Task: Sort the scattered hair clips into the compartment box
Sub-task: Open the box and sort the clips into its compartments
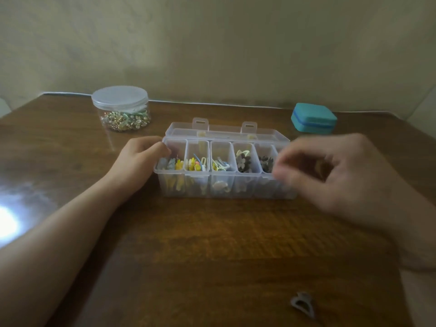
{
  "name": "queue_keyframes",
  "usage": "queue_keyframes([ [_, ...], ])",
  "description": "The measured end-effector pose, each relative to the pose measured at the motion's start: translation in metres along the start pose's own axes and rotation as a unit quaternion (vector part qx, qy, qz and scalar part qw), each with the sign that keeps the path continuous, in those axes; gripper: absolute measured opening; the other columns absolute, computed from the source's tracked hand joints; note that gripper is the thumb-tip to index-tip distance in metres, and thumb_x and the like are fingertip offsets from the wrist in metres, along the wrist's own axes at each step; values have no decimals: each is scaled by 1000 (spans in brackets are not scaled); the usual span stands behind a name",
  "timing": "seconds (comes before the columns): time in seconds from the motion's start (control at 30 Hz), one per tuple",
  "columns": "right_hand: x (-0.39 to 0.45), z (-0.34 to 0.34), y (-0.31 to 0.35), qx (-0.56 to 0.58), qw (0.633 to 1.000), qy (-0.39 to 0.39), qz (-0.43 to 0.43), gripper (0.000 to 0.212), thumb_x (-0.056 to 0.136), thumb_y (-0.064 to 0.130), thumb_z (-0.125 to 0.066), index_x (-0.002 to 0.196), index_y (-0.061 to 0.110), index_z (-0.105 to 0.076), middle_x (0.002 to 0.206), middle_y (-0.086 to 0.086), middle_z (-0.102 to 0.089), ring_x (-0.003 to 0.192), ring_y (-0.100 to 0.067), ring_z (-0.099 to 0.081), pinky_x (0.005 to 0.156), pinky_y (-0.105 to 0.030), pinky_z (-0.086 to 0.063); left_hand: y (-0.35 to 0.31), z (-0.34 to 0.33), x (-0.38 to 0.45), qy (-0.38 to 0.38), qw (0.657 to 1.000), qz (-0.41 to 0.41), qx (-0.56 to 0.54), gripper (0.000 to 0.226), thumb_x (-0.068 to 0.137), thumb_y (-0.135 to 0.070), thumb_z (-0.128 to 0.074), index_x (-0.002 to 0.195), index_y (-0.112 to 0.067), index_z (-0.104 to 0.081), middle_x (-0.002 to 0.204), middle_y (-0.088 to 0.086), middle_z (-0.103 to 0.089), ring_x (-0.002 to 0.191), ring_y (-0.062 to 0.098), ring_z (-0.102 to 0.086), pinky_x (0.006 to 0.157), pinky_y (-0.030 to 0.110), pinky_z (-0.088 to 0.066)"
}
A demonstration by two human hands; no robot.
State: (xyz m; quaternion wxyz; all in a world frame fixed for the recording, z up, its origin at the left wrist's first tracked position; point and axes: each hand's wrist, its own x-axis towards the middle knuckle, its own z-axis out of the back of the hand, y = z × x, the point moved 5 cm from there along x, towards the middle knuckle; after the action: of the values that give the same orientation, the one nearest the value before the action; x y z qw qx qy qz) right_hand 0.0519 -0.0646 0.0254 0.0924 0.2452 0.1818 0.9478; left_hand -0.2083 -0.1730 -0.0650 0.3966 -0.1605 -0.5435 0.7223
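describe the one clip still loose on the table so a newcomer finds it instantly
Start at the clear compartment box in the middle of the wooden table, then come toward the near edge, right of centre. The grey clip lies alone there on bare wood, the only clip outside a container.

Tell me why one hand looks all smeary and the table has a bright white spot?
Head view: the right hand is smeared by motion blur over the compartment box; the left hand is sharper. The white patch on the table, near its left edge, is glare.
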Motion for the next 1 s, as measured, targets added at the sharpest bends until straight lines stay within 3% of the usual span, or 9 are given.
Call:
queue_keyframes([
  [0.1, -43, -21, 21, -98, 982, 156, 33, 41, 83, 76, -41, 93, 40, -58, 70, 21, -58, 61, 3, -56, 51, -19, -48, -1, -1, -2, 9, 1000, -1, 7, 27, 74, -30, -49, 63, -37, -73, 70, -19, -71, 69, -6, -60, 68, 28, -41],
  [0.23, -95, -40, 22, -205, 961, 182, 34, 49, 85, 79, -29, 99, 40, -55, 69, 27, -58, 57, 8, -56, 41, -22, -49, -1, 1, -2, 5, 1000, 7, 10, 25, 72, -31, -52, 68, -35, -76, 74, -16, -73, 82, 7, -63, 75, 33, -44],
  [0.33, -109, -52, 17, -166, 974, 155, 14, 29, 92, 61, -39, 93, 38, -57, 69, 21, -58, 56, 3, -54, 43, -24, -48, -8, 0, -8, 10, 1000, -5, 19, 24, 72, -32, -51, 66, -26, -74, 71, -8, -71, 67, -2, -58, 69, 27, -42],
  [0.47, -89, -50, 18, -131, 989, 73, 5, 22, 94, 50, -47, 93, 33, -59, 72, 15, -59, 58, 0, -55, 48, -26, -49, -12, 1, -13, 23, 999, -15, 42, 34, 76, -35, -51, 82, -12, -76, 90, 18, -73, 80, 16, -60, 73, 33, -42],
  [0.6, -22, -36, 25, -81, 994, -58, 35, 25, 93, 47, -49, 91, 26, -63, 66, 13, -59, 55, 3, -52, 51, -16, -45, -1, 8, -10, -67, 994, 21, 83, 53, 93, -42, -53, 67, 3, -61, 66, 11, -57, 64, 21, -49, 64, 34, -36],
  [0.67, 18, -32, 23, -95, 989, -108, 32, 23, 92, 48, -53, 87, 27, -63, 63, 12, -58, 55, -1, -53, 51, -21, -44, 6, 14, -6, -105, 989, 38, 97, 67, 92, -51, -50, 75, 13, -61, 64, 19, -60, 62, 24, -52, 61, 35, -40],
  [0.73, 52, -38, 17, -136, 986, -93, 19, 25, 91, 52, -51, 88, 29, -61, 62, 12, -55, 59, -6, -55, 55, -28, -47, 10, 16, -2, -97, 991, 46, 82, 64, 94, -54, -48, 84, 4, -72, 78, 18, -73, 74, 29, -67, 72, 40, -52],
  [0.83, 71, -57, 0, -184, 983, -3, -1, 32, 92, 61, -41, 99, 35, -59, 67, 14, -51, 70, -6, -51, 60, -28, -44, 9, 12, 0, -54, 996, 37, 65, 43, 100, -48, -47, 103, -18, -78, 96, 0, -77, 95, 17, -69, 91, 39, -53],
  [1.0, 52, -13, -31, -34, 981, -182, -58, 16, 89, 42, -57, 89, 30, -68, 73, 11, -66, 67, -4, -58, 57, -33, -51, 9, 7, 2, -32, 998, 4, 56, 32, 101, -42, -50, 120, -26, -70, 110, -11, -73, 106, 3, -64, 86, 26, -48],
])
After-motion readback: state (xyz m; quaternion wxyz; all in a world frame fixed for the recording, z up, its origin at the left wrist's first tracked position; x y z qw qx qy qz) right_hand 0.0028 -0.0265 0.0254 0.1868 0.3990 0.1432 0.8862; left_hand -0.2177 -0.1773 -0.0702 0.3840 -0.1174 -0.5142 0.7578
